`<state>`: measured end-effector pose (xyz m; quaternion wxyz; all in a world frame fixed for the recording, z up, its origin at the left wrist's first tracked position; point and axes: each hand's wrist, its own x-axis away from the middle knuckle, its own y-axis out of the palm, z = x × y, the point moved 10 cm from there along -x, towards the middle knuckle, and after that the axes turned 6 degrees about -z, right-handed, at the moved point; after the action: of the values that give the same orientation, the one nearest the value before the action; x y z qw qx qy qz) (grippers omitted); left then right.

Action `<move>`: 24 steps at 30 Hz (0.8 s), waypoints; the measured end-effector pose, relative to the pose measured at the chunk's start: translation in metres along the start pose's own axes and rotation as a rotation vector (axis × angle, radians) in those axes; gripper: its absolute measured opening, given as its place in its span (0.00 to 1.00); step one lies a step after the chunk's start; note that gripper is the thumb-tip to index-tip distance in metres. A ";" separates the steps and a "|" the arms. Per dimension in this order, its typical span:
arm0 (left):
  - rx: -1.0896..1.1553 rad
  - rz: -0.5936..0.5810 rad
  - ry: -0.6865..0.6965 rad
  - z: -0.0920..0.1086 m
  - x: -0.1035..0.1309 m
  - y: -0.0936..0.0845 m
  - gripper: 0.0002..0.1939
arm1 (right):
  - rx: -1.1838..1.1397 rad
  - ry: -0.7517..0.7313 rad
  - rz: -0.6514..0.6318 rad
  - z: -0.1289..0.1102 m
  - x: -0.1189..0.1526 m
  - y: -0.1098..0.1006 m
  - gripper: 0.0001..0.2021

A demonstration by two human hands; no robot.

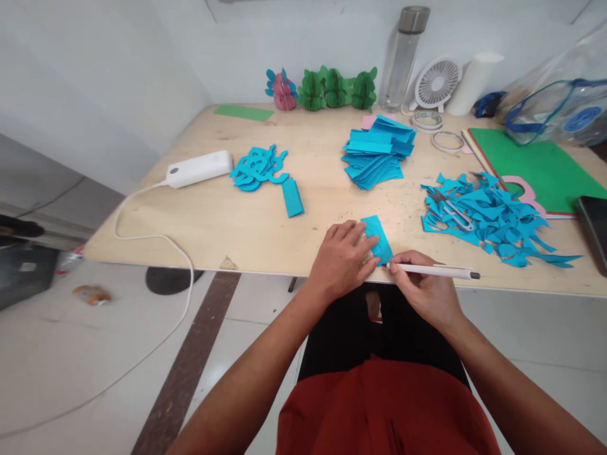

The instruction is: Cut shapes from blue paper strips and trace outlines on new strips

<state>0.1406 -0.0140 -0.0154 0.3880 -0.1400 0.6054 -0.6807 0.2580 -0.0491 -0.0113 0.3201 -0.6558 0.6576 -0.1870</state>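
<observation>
A small blue paper piece lies at the table's front edge. My left hand rests on its left side with fingers spread, pressing it to the table. A pale object is partly visible under those fingers, too hidden to make out. In my right hand is a white pen, pinched near its tip, which meets the lower right corner of the blue paper. Faint curved lines show on the paper.
Blue scraps with a small cutter lie right. Stacked blue papers sit behind the hands, cut blue shapes and a white power bank left. A bottle and fan stand at the wall.
</observation>
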 end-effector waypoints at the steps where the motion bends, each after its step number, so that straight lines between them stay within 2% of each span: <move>1: 0.000 -0.001 0.001 0.000 0.000 0.000 0.17 | 0.003 -0.001 0.000 0.000 0.000 0.000 0.05; 16: -0.004 -0.009 -0.003 0.000 0.000 0.001 0.17 | 0.021 0.007 0.022 -0.001 -0.001 -0.003 0.05; 24: -0.006 -0.012 -0.003 0.000 0.000 0.002 0.17 | 0.052 0.040 0.025 0.007 -0.002 -0.007 0.05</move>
<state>0.1410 -0.0140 -0.0171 0.3844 -0.1459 0.6060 -0.6809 0.2676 -0.0468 -0.0111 0.3261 -0.6351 0.6670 -0.2132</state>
